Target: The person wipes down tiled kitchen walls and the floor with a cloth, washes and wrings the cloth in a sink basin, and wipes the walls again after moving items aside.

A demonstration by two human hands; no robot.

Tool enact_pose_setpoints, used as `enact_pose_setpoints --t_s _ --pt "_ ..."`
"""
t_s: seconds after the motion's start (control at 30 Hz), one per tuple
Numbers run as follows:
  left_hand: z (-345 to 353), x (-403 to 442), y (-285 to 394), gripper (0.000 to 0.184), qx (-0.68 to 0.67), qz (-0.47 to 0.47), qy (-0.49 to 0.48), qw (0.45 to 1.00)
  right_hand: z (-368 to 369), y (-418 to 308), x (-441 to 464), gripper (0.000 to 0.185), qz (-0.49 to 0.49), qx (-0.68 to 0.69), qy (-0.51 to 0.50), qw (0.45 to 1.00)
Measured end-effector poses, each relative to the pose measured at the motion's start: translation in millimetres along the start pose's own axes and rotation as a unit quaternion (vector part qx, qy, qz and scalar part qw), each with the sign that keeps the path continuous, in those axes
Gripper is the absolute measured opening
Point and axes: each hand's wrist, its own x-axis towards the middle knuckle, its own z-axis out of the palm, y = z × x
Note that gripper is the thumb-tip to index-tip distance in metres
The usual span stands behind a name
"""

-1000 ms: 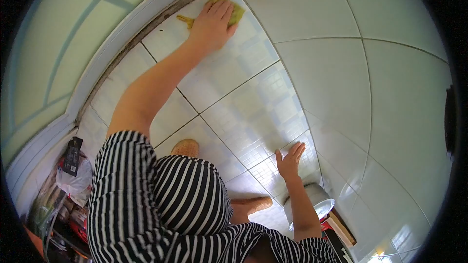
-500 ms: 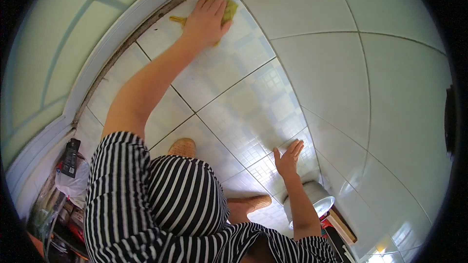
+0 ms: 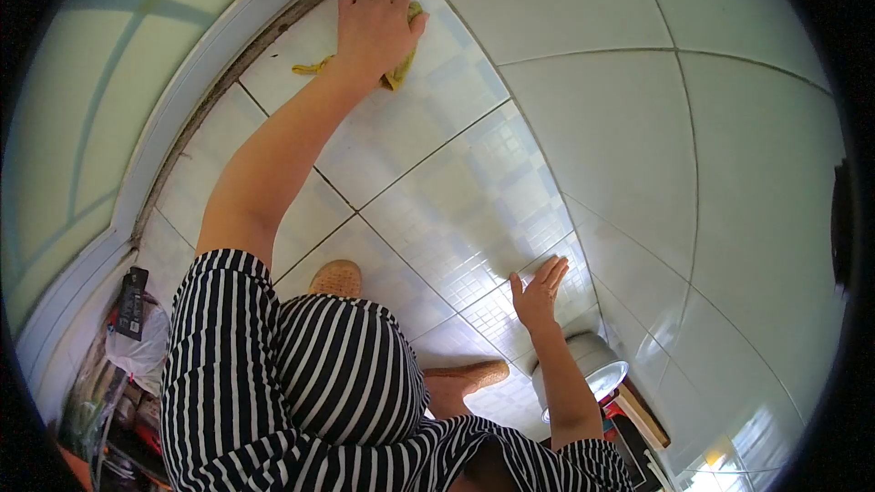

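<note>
Head view: I see tiled floor (image 3: 465, 210), its door edge (image 3: 283, 20) grimy; left hand (image 3: 375, 32), fingers bent, index straighter, grip unclear; right hand (image 3: 540, 294) open, thumb apart; yellow-green cloth (image 3: 398, 76) under the left; dark speck (image 3: 275, 56) remaining. Work looks unfinished.

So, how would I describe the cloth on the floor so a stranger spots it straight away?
Follow the tiled floor to its far corner, between the pale frame and the tiled wall. Near it is the left hand, with the crumpled cloth beneath. Yellow-green, with a thin strip poking out toward the frame, it stands out from the pale floor around it.
</note>
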Motion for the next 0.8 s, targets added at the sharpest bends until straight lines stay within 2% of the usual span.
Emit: enact_pose_setpoints --t_s 0.23,0.33,0.47,0.57,0.63,0.8 --pt "8.2 -22.5 -9.6 0.051 -0.007 0.045 0.067 0.997 -3.2 -3.1 1.4 0.107 0.017 -0.003 -0.015 1.000" --pt "-3.7 -16.4 -7.2 0.047 0.002 0.028 0.018 0.999 -6.3 -6.0 1.1 0.106 0.022 -0.003 -0.023 0.999" --pt "0.9 -4.4 -10.1 0.042 -0.012 0.018 0.014 1.000 -1.9 -1.7 0.6 0.106 0.006 0.003 -0.006 1.000" --pt "9.2 -9.1 -11.4 0.038 -0.027 0.027 0.038 0.999 4.2 4.8 1.1 0.106 -0.009 -0.015 0.011 1.000" --pt "9.3 -13.6 -12.6 0.033 -0.023 0.045 0.096 0.994 1.5 2.2 0.7 0.106 -0.004 -0.015 0.006 1.000" --pt "6.3 -10.4 -13.9 0.032 -0.023 0.050 0.094 0.994 3.7 3.5 0.0 0.107 -0.018 -0.013 0.021 1.000"
